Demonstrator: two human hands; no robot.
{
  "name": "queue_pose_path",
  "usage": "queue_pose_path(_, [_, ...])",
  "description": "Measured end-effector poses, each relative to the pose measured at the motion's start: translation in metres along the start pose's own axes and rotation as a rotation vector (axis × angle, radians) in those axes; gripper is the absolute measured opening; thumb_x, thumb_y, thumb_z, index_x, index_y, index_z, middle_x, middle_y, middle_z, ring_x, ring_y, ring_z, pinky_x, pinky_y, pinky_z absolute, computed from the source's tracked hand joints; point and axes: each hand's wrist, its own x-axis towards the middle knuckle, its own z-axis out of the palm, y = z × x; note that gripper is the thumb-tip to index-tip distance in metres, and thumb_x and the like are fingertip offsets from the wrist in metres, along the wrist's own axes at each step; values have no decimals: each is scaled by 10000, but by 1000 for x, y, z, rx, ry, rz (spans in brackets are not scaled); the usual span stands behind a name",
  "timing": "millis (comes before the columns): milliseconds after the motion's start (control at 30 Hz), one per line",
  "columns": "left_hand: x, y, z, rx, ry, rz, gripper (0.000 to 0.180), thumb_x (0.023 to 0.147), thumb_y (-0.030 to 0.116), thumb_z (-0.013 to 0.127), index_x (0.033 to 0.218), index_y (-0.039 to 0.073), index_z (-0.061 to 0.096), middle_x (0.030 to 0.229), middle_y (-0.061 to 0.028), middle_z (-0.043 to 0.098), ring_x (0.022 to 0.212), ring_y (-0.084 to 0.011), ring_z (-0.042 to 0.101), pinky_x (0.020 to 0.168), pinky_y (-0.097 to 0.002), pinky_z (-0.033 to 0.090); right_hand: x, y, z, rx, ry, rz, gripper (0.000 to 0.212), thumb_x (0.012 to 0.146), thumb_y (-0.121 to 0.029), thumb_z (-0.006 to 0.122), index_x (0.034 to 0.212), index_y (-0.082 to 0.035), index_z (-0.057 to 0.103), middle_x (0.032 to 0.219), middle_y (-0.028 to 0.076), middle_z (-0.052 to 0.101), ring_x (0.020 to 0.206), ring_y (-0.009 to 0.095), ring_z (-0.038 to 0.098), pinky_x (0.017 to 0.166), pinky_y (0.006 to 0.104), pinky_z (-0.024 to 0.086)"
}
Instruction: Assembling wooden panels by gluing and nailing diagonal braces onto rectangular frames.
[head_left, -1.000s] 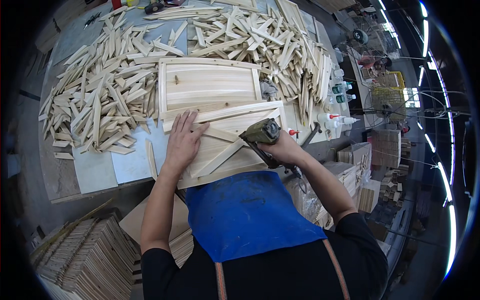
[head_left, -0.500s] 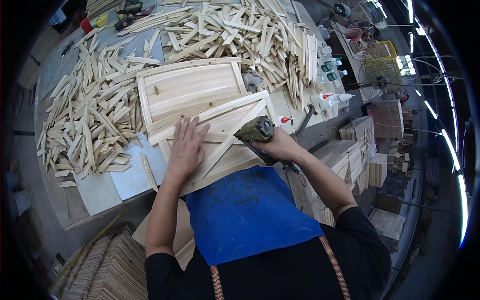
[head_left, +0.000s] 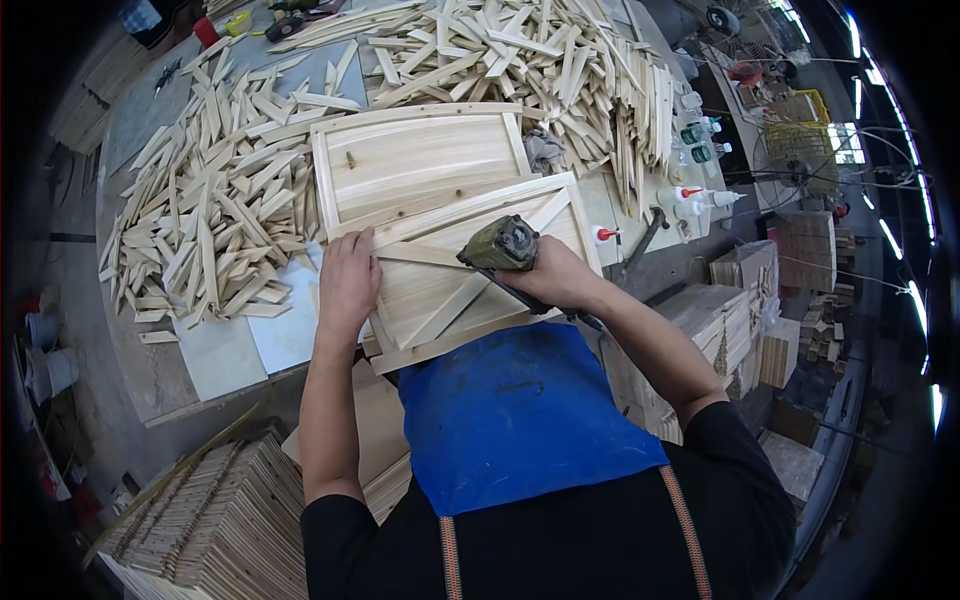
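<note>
A framed wooden panel (head_left: 500,287) with slanting strips lies at the near edge of the workbench, overlapping a second framed panel (head_left: 425,158) behind it. At its left end, my left hand (head_left: 348,280) grips the frame, fingers close together and thumb by the end of a slanting strip (head_left: 420,254). My right hand (head_left: 562,277) is closed around the handle of an olive-green nail gun (head_left: 503,243). The gun's nose is over the middle of the near panel, close to that strip; whether it touches is hidden.
Heaps of short wooden strips (head_left: 215,215) cover the bench's left side and far side (head_left: 540,50). Red-capped glue bottles (head_left: 603,235), a hammer (head_left: 648,238) and a grey rag (head_left: 543,150) lie to the right. Stacked boards (head_left: 225,530) stand at lower left, more (head_left: 690,310) at right.
My left hand has slid from the panel's face to its left end and closed there. The nail gun in my right hand has shifted left across the panel. The whole view has swung slightly.
</note>
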Motion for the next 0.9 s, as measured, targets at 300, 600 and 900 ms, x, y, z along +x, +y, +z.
queue_pose_path(300, [-1,-4,-2,-42,-11,6,456,850,39,630,1302,-19,606,1192,-203,641,1107,-391,600,991,-468,482,68,-39,40,-177,-48,-102,372,873,-288,753,1111,-1,745,932,217,756,855,316,734,821,395,566])
queue_pose_path(600, [-3,-11,3,-50,23,38,452,849,42,648,1294,-20,595,1196,-202,632,1101,-381,601,986,-462,486,77,-59,46,-246,-8,-90,510,826,-387,772,942,107,732,905,327,708,878,434,719,822,457,573])
queue_pose_path(900, [-10,1,0,-34,45,-13,533,844,75,669,1362,-4,570,1297,-221,599,1212,-399,557,1090,-474,432,8,-47,-3,43,38,10,339,902,-267,766,1143,-30,738,746,64,695,585,139,615,560,314,506])
